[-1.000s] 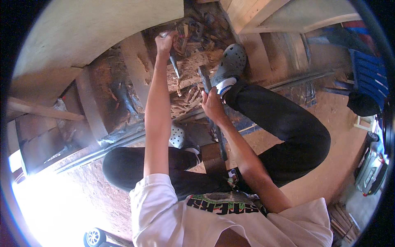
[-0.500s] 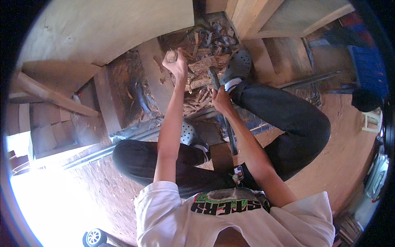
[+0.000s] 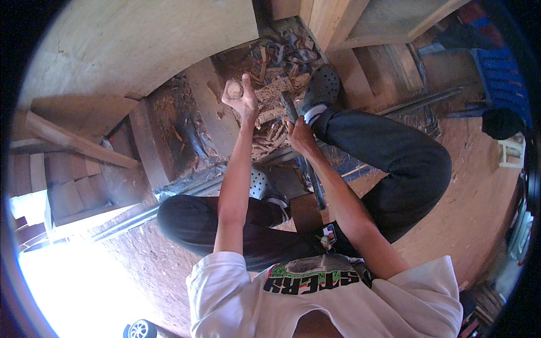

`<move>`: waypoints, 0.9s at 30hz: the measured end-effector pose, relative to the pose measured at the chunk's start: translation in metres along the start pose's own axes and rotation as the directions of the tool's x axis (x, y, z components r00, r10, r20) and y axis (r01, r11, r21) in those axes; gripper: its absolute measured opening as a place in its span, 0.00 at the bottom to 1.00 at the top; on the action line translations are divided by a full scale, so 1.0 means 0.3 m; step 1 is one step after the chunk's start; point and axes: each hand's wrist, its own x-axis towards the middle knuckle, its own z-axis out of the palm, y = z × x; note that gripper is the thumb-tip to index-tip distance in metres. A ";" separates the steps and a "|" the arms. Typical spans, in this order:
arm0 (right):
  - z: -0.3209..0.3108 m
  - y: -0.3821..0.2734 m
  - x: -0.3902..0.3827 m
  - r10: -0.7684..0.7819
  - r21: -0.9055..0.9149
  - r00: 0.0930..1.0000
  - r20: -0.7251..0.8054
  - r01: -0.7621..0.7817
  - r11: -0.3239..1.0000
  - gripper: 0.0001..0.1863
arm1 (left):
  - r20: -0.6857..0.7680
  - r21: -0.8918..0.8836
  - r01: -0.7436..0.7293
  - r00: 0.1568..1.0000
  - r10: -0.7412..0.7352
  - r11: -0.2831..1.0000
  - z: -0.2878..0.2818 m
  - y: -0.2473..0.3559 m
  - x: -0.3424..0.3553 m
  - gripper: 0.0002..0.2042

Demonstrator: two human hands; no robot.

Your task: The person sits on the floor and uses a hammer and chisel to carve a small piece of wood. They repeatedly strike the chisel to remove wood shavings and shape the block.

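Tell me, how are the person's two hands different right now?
The left hand is raised with its arm stretched out, while the right hand sits lower, nearer the knee. The left hand grips a small round pale piece of wood; the right hand wraps around a long dark tool handle. Both are bare, closed tight, and over the pile of wood scraps.

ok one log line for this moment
left hand: raised, gripping small round wooden piece | right hand: gripping dark tool handle | wood scraps between feet
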 end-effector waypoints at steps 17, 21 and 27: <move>-0.034 0.028 0.035 0.060 0.227 0.994 -0.090 -0.039 0.973 0.23 | 0.176 0.180 -0.383 0.919 0.353 0.906 0.002 -0.121 -0.037 0.11; -0.211 -0.026 0.060 0.241 0.275 0.963 0.122 -0.266 0.924 0.24 | 0.240 0.214 -0.403 0.905 0.352 0.890 0.017 -0.072 -0.038 0.11; -0.707 -0.416 -0.074 0.073 0.487 0.994 0.084 -0.105 0.867 0.23 | 0.385 0.236 -0.327 0.896 0.221 0.915 0.008 -0.025 -0.029 0.09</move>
